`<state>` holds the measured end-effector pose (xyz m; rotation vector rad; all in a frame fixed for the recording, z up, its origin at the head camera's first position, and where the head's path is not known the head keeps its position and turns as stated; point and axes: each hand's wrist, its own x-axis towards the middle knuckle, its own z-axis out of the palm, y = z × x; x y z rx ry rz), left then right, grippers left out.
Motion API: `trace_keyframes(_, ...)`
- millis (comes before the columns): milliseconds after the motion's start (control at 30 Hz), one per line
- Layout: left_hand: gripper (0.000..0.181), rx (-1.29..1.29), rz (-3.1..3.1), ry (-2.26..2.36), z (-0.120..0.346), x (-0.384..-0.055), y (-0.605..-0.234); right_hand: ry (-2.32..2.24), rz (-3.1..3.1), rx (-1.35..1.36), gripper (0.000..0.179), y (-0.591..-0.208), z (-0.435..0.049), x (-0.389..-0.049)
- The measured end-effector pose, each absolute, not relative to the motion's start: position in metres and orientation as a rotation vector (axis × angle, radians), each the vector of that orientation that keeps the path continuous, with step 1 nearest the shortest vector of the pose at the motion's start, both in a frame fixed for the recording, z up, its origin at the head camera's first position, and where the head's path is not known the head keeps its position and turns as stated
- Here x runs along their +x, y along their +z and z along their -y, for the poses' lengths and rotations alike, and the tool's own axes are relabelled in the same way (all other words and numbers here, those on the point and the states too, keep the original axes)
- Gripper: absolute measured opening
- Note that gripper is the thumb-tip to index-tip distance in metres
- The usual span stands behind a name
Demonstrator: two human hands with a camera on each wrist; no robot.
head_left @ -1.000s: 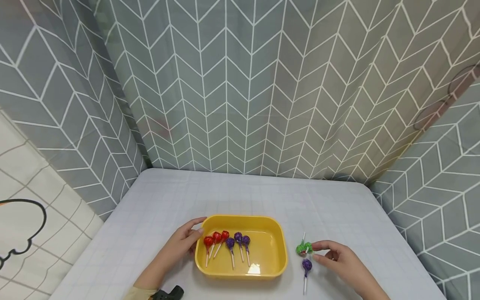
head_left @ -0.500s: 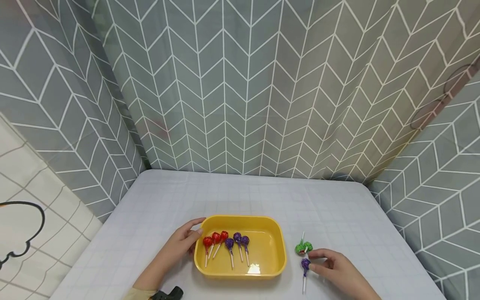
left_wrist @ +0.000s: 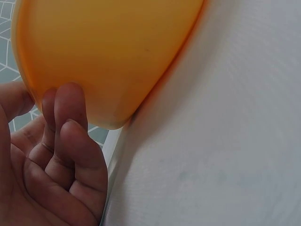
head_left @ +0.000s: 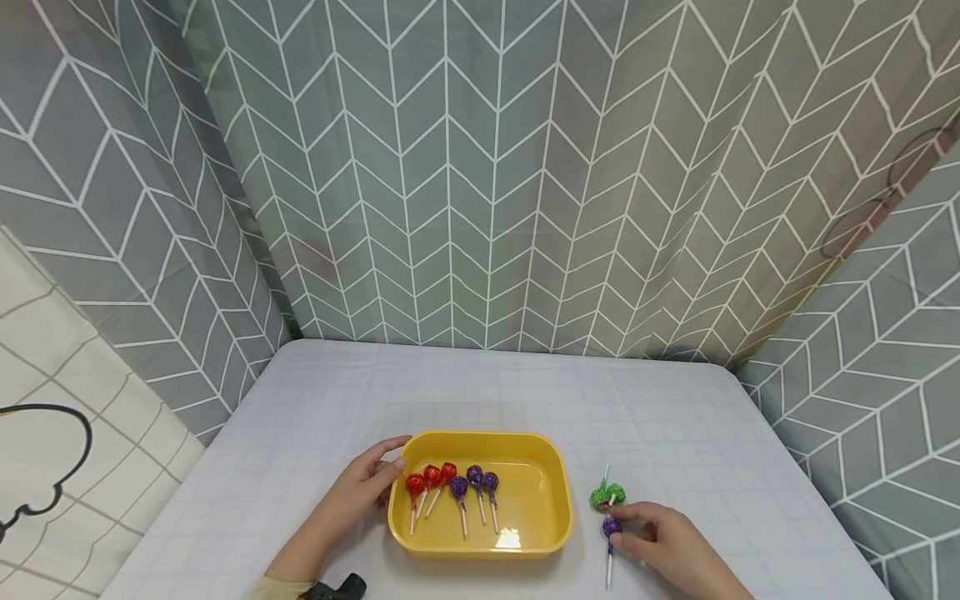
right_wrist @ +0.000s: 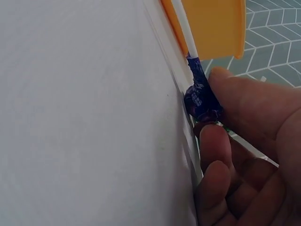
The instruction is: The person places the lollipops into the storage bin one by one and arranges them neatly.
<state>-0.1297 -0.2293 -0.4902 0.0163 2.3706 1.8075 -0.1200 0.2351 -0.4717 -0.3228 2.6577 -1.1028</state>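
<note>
My left hand (head_left: pixel 370 477) holds the left end of a yellow tray (head_left: pixel 562 508), thumb at the rim and fingers against the outer wall; the left wrist view shows the curled fingertips at the tray's side (left_wrist: pixel 117 61). In the tray lie red lollipops (head_left: pixel 415 484) on the left and purple lollipops (head_left: pixel 458 488) in the middle, sticks toward me. Right of the tray, my right hand (head_left: pixel 663 537) pinches the wrapped head of another purple lollipop (head_left: pixel 611 527) between thumb and finger, its white stick pointing toward me. The right wrist view shows this purple lollipop (right_wrist: pixel 202 99) close to the cloth.
Just beyond the right hand's fingertips lie green lollipops (head_left: pixel 600 498), close together on the white tablecloth (head_left: pixel 480 383). Grey chevron-patterned curtains (head_left: pixel 480 183) stand behind the table and at its sides. A dark band (head_left: pixel 337 587) is on the left wrist.
My right hand has moved from beside the green lollipops toward me and closed its thumb and finger on the purple lollipop. The left hand and tray stay in place.
</note>
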Motion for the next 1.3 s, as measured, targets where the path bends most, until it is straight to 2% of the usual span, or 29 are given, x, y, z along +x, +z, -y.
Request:
trace_keyframes(400, 0.048, 0.015, -2.358, 1.797, 0.2300, -0.1282, -0.4891, -1.000, -2.720, -0.297, 0.030, -0.4723, -0.2307, -0.1199)
trace_keyframes(700, 0.049, 0.004, -2.365, 1.806, 0.2298, -0.1284, -0.4911, -1.010, -2.694, -0.226, 0.029, -0.4743, -0.2300, -0.1205)
trace_keyframes(933, 0.048, 0.025, -2.383, 1.790, 0.2301, -0.1289, -0.4905, -0.999, -2.694, -0.185, 0.037, -0.4750, -0.2279, -0.1219)
trace_keyframes(1300, 0.050, 0.028, -2.365, 1.802, 0.2295, -0.1268, -0.4866, -1.021, -2.656, -0.248, 0.030, -0.4729, -0.2285, -0.1213)
